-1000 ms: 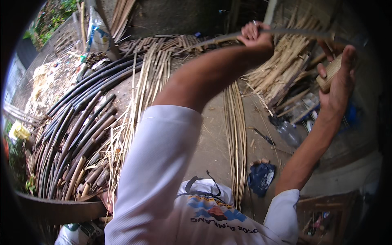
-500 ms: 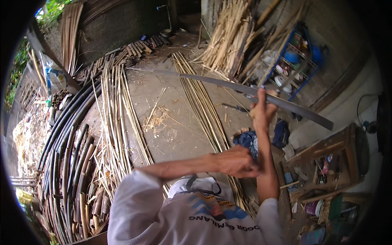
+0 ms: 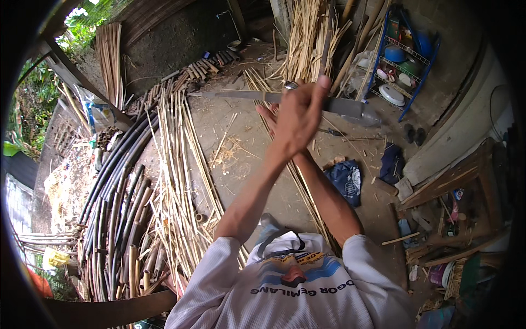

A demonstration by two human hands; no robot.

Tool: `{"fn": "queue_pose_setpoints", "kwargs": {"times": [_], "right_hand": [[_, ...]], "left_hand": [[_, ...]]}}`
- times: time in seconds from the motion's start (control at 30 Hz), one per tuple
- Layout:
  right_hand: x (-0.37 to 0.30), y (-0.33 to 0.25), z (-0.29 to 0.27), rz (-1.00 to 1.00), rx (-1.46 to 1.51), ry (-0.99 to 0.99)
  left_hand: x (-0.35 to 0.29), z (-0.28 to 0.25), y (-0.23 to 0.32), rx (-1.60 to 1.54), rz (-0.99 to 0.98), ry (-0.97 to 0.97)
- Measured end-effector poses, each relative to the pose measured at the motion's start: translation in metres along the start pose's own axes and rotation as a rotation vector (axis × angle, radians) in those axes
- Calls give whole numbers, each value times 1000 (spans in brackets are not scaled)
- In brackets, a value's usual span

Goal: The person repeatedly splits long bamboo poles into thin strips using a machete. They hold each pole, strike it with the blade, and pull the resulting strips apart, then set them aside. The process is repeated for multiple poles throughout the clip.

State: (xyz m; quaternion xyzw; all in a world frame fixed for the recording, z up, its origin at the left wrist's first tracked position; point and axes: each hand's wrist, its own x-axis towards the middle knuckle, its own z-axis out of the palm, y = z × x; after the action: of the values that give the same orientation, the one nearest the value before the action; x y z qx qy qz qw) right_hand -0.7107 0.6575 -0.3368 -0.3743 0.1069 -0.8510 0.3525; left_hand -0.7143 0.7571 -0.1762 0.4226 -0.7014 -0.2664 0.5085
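Observation:
A long flat grey strip (image 3: 233,95) lies across the upper middle of the head view, its wide right end smeared by motion. My left hand (image 3: 300,112) crosses over it at mid-length, fingers closed about it, thumb pointing up. Behind that hand and wrist, my right forearm (image 3: 327,197) slants up to the left. Of my right hand (image 3: 267,117) only some fingers show, stretched out apart just below the strip; palm and thumb are hidden. On the floor beneath runs a bundle of thin bamboo strips (image 3: 307,192).
Dark bamboo poles (image 3: 101,214) and split bamboo (image 3: 183,159) lie at left. Pale strips (image 3: 307,38) lean at the back beside a blue rack (image 3: 411,98). Dark blue cloth (image 3: 346,178) lies on the floor. A wooden frame (image 3: 438,192) stands at right.
My left hand has gone from beside my right forearm up to the strip. My right hand has moved left, its fingers now stretched. The strip's right end has moved up and left.

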Motion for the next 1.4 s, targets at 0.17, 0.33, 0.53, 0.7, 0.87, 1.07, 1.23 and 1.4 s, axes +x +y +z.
{"fn": "queue_pose_setpoints", "kwargs": {"times": [0.17,0.33,0.53,0.7,0.87,1.07,1.23,1.4], "right_hand": [[-6,-166,9,659,-380,-413],[11,-245,-4,726,74,-269],[15,-296,1,774,27,-342],[11,-300,7,709,-102,-336],[10,-303,3,709,-132,-310],[11,-302,0,684,-141,-340],[13,-299,-10,713,-72,-335],[15,-298,-13,721,-44,-313]], "left_hand": [[-5,-41,20,-8,50,29],[-6,-38,23,104,143,-1],[-13,-28,12,7,154,-104],[-17,-12,-1,-40,111,-133],[-20,-2,4,-45,94,-111],[-18,0,-1,-9,109,-93],[-15,11,-2,-42,87,-90],[-8,13,-10,5,96,-125]]}}
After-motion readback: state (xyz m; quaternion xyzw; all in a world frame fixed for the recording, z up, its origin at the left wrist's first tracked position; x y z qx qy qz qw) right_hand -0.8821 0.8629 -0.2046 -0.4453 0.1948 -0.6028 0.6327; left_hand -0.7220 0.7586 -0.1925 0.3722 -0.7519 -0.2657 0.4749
